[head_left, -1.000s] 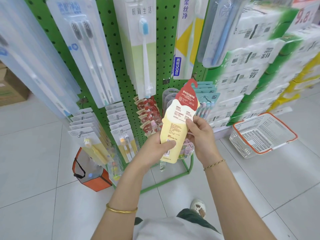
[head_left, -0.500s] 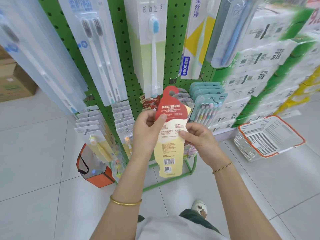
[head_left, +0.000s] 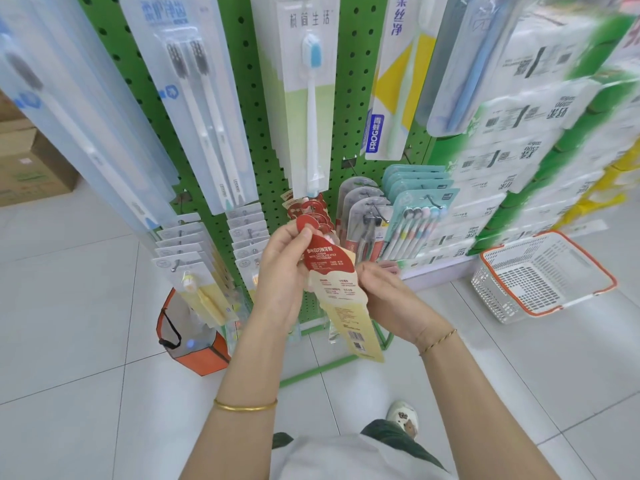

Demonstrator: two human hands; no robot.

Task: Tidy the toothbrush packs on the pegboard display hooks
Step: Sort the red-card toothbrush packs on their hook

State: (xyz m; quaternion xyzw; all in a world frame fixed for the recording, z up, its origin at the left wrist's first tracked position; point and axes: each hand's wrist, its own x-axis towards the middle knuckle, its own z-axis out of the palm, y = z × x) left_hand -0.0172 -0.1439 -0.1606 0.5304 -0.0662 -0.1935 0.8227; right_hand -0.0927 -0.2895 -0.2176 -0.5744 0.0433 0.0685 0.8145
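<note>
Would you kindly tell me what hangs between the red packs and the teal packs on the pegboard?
In the head view, a row of clear round-topped toothbrush packs hangs between the red packs and the teal packs.

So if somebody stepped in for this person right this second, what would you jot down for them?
Left-hand grip: holds the red top of the ice-cream-shaped toothbrush pack, thumb on its front.
Right-hand grip: pinches the pack's right edge.
Pack: tilted, with its top raised to the row of matching red packs hanging on the green pegboard. I cannot tell whether it hangs there yet.
Done: pack in hand, at its row.
Left: hang it, let go, straighten the row.
</note>
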